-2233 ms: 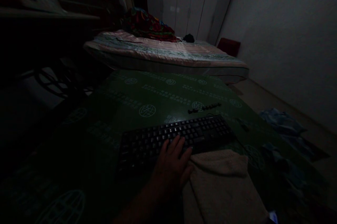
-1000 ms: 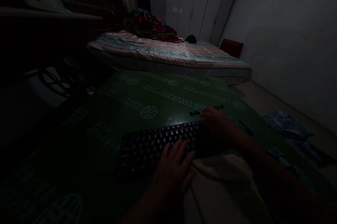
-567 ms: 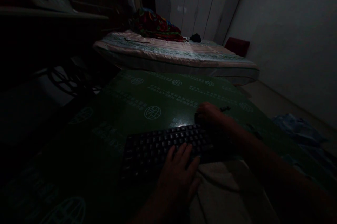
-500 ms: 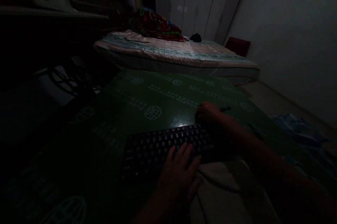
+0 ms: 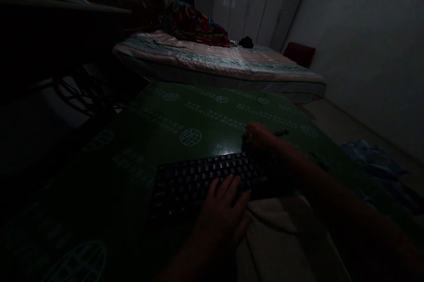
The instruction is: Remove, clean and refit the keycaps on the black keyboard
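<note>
A black keyboard (image 5: 202, 180) lies on the green board (image 5: 159, 136), which is printed with pale globe marks. My left hand (image 5: 221, 209) rests with spread fingers on the keyboard's near edge. Beyond the keyboard's far right part, my right hand (image 5: 260, 137) is closed, fingers curled down around something dark that I cannot make out. A small dark object (image 5: 281, 132) lies just right of that hand. Below the keyboard is a beige cloth or pad (image 5: 274, 229) with a dark cable across it.
Behind the board stands a bed (image 5: 212, 59) with a red patterned blanket (image 5: 195, 25). A dark table with a wheel (image 5: 76, 92) under it is at the left. Crumpled fabric (image 5: 371, 156) lies on the floor at the right.
The whole view has shifted slightly, so most things sit a little higher. My right hand has moved slightly, and more of the dark thing under it shows. My left hand stays on the keyboard.
</note>
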Demonstrator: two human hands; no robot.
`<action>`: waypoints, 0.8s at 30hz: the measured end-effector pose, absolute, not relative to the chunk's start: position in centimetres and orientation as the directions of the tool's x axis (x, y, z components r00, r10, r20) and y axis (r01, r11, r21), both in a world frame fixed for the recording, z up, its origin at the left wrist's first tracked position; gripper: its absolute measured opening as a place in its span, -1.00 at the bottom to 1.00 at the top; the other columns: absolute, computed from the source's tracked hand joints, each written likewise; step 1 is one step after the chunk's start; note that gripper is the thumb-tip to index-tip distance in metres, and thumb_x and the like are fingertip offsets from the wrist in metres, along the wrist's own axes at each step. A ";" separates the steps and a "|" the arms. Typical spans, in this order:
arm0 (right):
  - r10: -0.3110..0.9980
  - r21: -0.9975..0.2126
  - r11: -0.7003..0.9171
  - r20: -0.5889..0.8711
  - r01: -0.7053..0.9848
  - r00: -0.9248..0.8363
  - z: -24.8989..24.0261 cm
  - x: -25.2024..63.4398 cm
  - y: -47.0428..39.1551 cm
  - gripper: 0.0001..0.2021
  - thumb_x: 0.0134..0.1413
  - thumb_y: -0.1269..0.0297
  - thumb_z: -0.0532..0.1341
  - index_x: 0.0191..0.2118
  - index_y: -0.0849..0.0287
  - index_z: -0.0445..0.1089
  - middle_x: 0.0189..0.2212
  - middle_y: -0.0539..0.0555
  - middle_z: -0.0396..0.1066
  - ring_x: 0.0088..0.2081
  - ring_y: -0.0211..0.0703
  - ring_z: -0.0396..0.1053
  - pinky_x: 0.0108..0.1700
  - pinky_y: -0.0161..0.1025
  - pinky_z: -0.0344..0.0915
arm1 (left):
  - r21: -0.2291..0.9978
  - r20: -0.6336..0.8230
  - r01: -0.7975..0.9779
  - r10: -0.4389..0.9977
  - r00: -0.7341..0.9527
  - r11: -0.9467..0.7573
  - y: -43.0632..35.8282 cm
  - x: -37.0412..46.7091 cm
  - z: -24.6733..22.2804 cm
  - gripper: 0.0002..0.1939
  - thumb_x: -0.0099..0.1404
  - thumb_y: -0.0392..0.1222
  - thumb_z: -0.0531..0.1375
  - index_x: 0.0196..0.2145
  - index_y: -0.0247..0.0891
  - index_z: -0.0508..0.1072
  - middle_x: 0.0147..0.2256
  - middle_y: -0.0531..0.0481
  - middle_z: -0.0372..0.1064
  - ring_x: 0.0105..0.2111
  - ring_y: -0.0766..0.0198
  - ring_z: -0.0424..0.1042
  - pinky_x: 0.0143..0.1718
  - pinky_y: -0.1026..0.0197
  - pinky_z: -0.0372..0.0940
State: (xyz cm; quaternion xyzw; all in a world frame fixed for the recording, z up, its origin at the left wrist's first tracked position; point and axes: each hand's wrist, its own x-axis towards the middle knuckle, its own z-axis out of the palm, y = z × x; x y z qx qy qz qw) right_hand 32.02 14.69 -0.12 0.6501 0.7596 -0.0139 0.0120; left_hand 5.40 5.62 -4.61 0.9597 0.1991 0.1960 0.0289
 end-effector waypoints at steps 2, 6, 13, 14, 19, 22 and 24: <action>0.985 -0.048 0.172 0.013 0.984 -0.172 0.4 31.7 13.3 -0.86 0.08 0.35 0.22 -0.22 0.21 0.47 0.05 0.19 0.29 0.12 -0.08 0.19 0.09 -0.22 0.15 | 0.132 0.365 0.372 0.394 0.844 -0.919 5.6 5.4 -4.5 -0.56 0.30 0.01 0.07 0.08 -0.16 0.34 0.15 -0.26 0.24 0.16 -0.08 0.19 0.09 -0.24 0.08; 0.930 -0.223 0.359 0.171 0.907 -0.326 0.6 30.7 8.4 -0.91 0.05 0.43 0.21 -0.30 0.20 0.45 0.04 0.18 0.30 0.13 -0.04 0.20 0.13 -0.06 0.18 | 0.136 0.366 0.375 0.399 0.841 -0.917 5.6 5.6 -4.4 -0.56 0.30 0.01 0.06 0.08 -0.17 0.35 0.13 -0.28 0.26 0.14 -0.10 0.21 0.08 -0.25 0.09; 0.846 -0.214 0.502 0.324 0.838 -0.424 -2.7 30.3 1.6 -0.91 0.00 0.44 0.26 -0.30 0.21 0.44 0.04 0.24 0.33 0.18 0.08 0.17 0.11 0.07 0.24 | 0.161 0.369 0.377 0.410 0.834 -0.912 5.5 5.8 -4.5 -0.57 0.30 0.01 0.06 0.06 -0.19 0.37 0.15 -0.29 0.24 0.15 -0.11 0.20 0.09 -0.25 0.07; 0.841 -0.207 0.506 0.335 0.837 -0.425 -3.1 30.3 1.3 -0.90 0.00 0.43 0.26 -0.29 0.20 0.44 0.04 0.24 0.33 0.18 0.09 0.17 0.10 0.08 0.24 | 0.161 0.367 0.376 0.409 0.835 -0.912 5.5 5.8 -4.5 -0.57 0.30 0.01 0.06 0.06 -0.19 0.37 0.15 -0.29 0.24 0.14 -0.11 0.20 0.09 -0.25 0.07; 0.809 -0.170 0.541 0.371 0.823 -0.456 -4.1 30.6 1.4 -0.90 -0.02 0.39 0.29 -0.30 0.18 0.46 0.01 0.23 0.35 0.14 0.09 0.23 0.08 0.11 0.28 | 0.167 0.383 0.382 0.417 0.824 -0.909 5.4 5.8 -4.6 -0.58 0.32 0.00 0.05 0.06 -0.19 0.37 0.16 -0.26 0.23 0.17 -0.08 0.17 0.12 -0.23 0.05; 0.801 -0.168 0.549 0.388 0.819 -0.457 -4.1 30.6 1.7 -0.90 -0.05 0.39 0.32 -0.33 0.19 0.46 -0.02 0.23 0.37 0.12 0.10 0.25 0.06 0.09 0.30 | 0.162 0.382 0.382 0.415 0.826 -0.910 5.4 5.9 -4.8 -0.58 0.31 0.01 0.06 0.06 -0.19 0.37 0.16 -0.26 0.23 0.16 -0.08 0.17 0.12 -0.23 0.04; 0.790 -0.172 0.560 0.404 0.810 -0.461 -4.1 30.4 1.8 -0.90 -0.07 0.38 0.33 -0.35 0.19 0.47 -0.05 0.23 0.39 0.10 0.11 0.27 0.05 0.08 0.32 | 0.153 0.389 0.376 0.405 0.827 -0.914 5.5 5.9 -4.9 -0.57 0.30 0.01 0.06 0.06 -0.20 0.37 0.16 -0.28 0.22 0.16 -0.10 0.17 0.12 -0.25 0.03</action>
